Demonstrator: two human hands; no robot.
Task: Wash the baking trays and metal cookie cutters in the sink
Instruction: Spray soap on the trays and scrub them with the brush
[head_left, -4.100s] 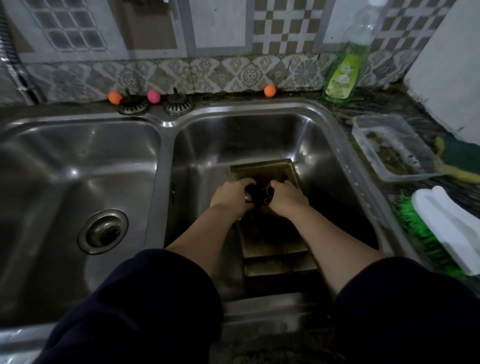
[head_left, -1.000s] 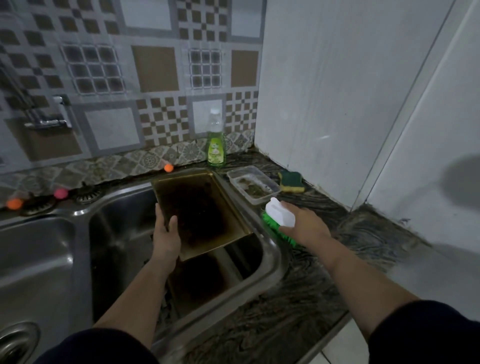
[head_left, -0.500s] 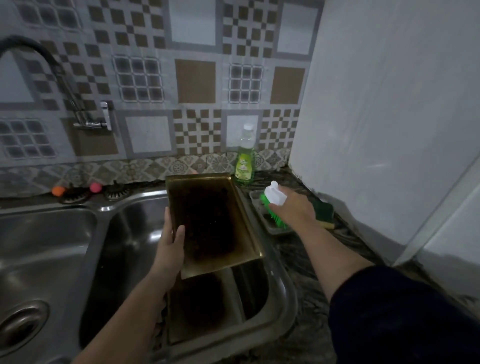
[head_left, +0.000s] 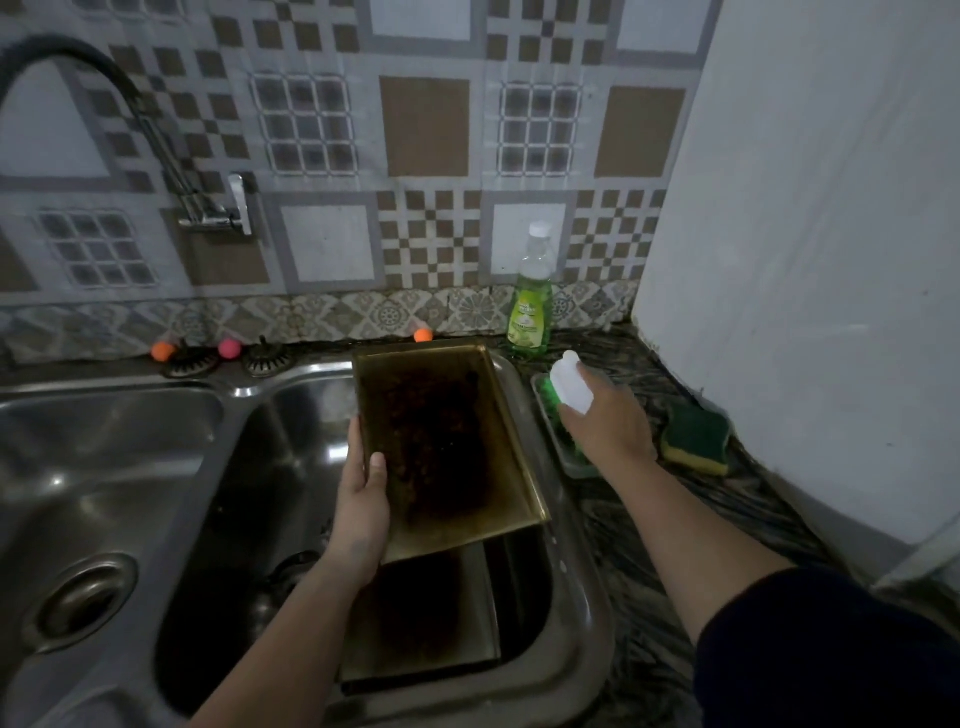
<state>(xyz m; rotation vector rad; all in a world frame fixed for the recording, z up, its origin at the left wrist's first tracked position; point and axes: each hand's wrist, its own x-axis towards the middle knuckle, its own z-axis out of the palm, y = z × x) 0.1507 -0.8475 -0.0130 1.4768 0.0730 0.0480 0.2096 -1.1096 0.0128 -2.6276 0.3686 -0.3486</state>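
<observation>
A brass-coloured baking tray (head_left: 447, 441) with a blackened bottom is tilted up over the right sink basin (head_left: 582, 623). My left hand (head_left: 363, 499) grips its left edge, thumb inside. A second dark tray (head_left: 426, 613) lies flat below it in the basin. My right hand (head_left: 608, 421) holds a white-handled scrub brush (head_left: 569, 387) with green bristles, which dips into a clear plastic container (head_left: 550, 441) on the counter right of the sink. No cookie cutters can be made out.
A green dish soap bottle (head_left: 531, 306) stands at the back wall. A green and yellow sponge (head_left: 696, 436) lies by the white panel on the right. The left basin (head_left: 104, 467) has its drain at the lower left. The black tap (head_left: 156, 135) arches above.
Four seconds ago both hands worked on something dark over the trays. Since then my left hand lifted one tray, and my right hand picked up the brush and carried it back into the container.
</observation>
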